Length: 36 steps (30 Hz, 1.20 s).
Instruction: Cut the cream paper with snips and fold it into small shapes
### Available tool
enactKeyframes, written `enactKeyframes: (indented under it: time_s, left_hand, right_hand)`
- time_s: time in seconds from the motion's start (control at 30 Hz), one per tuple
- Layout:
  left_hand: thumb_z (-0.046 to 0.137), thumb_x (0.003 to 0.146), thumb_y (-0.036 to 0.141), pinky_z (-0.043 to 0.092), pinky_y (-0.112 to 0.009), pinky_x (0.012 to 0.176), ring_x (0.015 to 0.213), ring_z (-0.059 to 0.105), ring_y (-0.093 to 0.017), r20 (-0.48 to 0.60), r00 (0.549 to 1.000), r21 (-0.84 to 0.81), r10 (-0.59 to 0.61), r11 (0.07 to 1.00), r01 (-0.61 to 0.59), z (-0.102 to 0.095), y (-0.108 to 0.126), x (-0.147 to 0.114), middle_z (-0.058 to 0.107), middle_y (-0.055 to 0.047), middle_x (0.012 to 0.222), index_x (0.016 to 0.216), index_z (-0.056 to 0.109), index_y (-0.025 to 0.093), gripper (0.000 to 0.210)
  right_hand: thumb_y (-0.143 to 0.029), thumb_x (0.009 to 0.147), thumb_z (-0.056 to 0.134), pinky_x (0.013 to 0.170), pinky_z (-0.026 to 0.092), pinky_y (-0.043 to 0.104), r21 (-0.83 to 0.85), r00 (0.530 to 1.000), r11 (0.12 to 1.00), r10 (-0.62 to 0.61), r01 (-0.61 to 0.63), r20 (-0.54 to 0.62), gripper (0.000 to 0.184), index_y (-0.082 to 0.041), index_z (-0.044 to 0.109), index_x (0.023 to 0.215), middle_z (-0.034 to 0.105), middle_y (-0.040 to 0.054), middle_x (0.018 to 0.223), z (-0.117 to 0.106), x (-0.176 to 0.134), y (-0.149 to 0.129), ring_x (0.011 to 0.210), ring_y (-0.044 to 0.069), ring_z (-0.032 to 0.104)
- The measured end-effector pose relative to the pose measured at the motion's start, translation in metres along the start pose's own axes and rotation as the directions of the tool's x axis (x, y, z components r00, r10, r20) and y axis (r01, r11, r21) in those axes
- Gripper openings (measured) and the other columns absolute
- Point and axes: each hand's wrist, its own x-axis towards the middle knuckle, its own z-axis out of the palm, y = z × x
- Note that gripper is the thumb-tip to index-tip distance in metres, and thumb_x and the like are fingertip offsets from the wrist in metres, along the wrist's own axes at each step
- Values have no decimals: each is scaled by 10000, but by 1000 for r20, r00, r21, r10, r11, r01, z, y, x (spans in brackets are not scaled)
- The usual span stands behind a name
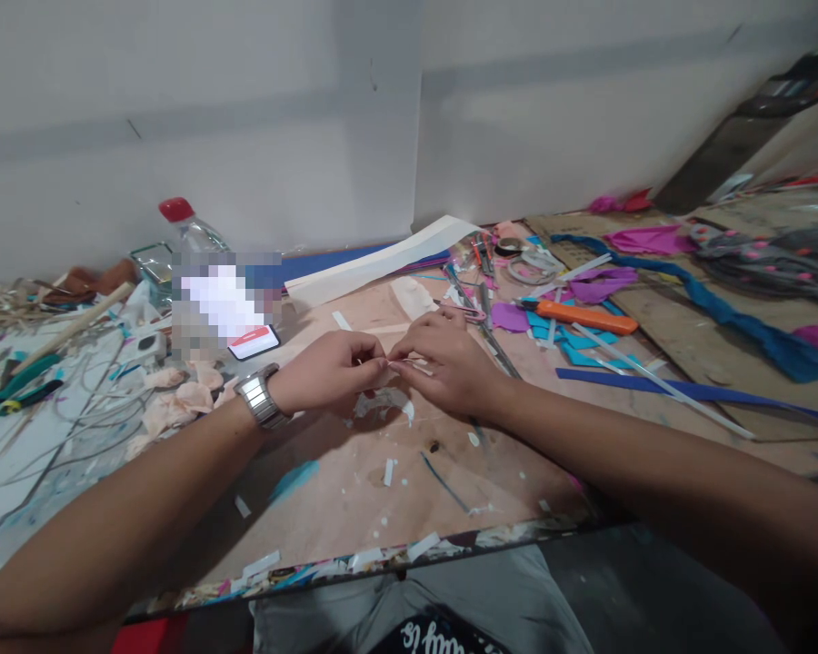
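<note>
In the middle of the head view my two hands meet, fingertips to fingertips, above the worktable [382,500]. My left hand [334,368], with a metal watch [263,395] at its wrist, is closed in a pinch. Thumb and fingers of my right hand [446,359] are likewise pressed together. A tiny pale pink bit shows between the fingertips, too small to name. Beyond the hands lie cream paper strips [382,263]. Just past my right hand's knuckles is a pink loop-shaped item [469,313], partly hidden.
On the right lie an orange utility knife [586,316], a roll of tape [532,268], blue crepe paper [723,309] and a long blue strip [695,391]. On the left are a lit phone [252,341], a red-capped bottle [197,227], green-handled pliers [24,386] and peach crepe scraps [184,404].
</note>
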Motion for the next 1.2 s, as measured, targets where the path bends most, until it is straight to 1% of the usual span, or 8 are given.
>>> enactKeyframes:
  time_s: [0.1, 0.2, 0.37, 0.47, 0.63, 0.77, 1.07, 1.2]
  left_hand:
    - [556, 942, 418, 313, -234, 549, 570, 483, -102, -22, 999, 39, 23, 999, -22, 0, 1, 0, 597, 18, 624, 757, 620, 159, 325]
    - [555, 949, 408, 305, -238, 561, 581, 495, -107, -49, 998, 106, 48, 993, -42, 2, 2, -1, 612, 15, 631, 763, 634, 161, 320]
    - [529, 977, 383, 313, -248, 596, 621, 549, -127, -87, 993, 245, 76, 968, -53, 5, 2, -1, 689, -11, 706, 857, 697, 173, 294]
    - [523, 991, 397, 317, -258, 616, 642, 566, -137, -104, 991, 308, 87, 950, -51, 7, 3, 0, 712, -25, 744, 902, 720, 183, 304]
    - [510, 1009, 380, 314, -269, 624, 646, 582, -145, -107, 991, 358, 84, 933, -41, 8, 4, 0, 717, -25, 747, 905, 715, 196, 294]
    - [512, 1008, 369, 332, -268, 634, 652, 597, -149, -108, 989, 375, 105, 925, -57, 9, 3, 0, 716, -23, 743, 882, 698, 198, 283]
    - [504, 1019, 362, 326, -273, 639, 661, 593, -147, -98, 987, 397, 130, 914, -81, 10, 2, 0, 712, -20, 759, 900, 691, 199, 274]
    - [477, 1034, 360, 311, -278, 625, 671, 592, -158, -98, 980, 491, 176, 865, -106, 12, 1, 1, 707, -26, 775, 915, 679, 200, 285]
  right_hand:
    - [-270, 946, 656, 976, 254, 452, -9, 1000, 1000, 2, -2, 6, 91, -226, 705, 883, 778, 17, 855, 0, 0, 0, 944, 239, 631]
    - [-252, 943, 650, 970, 245, 452, -21, 1000, 1000, 8, -7, 22, 86, -221, 694, 876, 772, 17, 854, 0, 0, 0, 947, 239, 628]
    - [-250, 949, 624, 958, 240, 449, -30, 999, 999, 28, -26, 43, 97, -218, 678, 875, 768, 23, 868, 1, 0, 1, 954, 240, 613]
    - [-254, 950, 616, 946, 237, 446, -34, 998, 999, 38, -36, 55, 99, -214, 672, 878, 761, 23, 877, 1, 0, 2, 961, 241, 607]
    - [-239, 949, 603, 945, 243, 443, -25, 996, 998, 52, -50, 68, 90, -207, 660, 888, 743, 22, 889, 2, 0, 4, 954, 234, 611]
    - [-233, 950, 579, 942, 256, 445, -33, 993, 998, 57, -54, 107, 83, -202, 642, 905, 738, 45, 919, 3, 0, 4, 961, 244, 602]
    - [-229, 961, 517, 934, 270, 453, -35, 985, 998, 59, -54, 163, 109, -197, 618, 933, 730, 83, 976, 4, 0, 4, 988, 262, 581]
    - [-206, 958, 489, 945, 275, 464, -22, 982, 998, 66, -63, 176, 123, -192, 611, 946, 724, 90, 991, 3, 0, 4, 991, 267, 583]
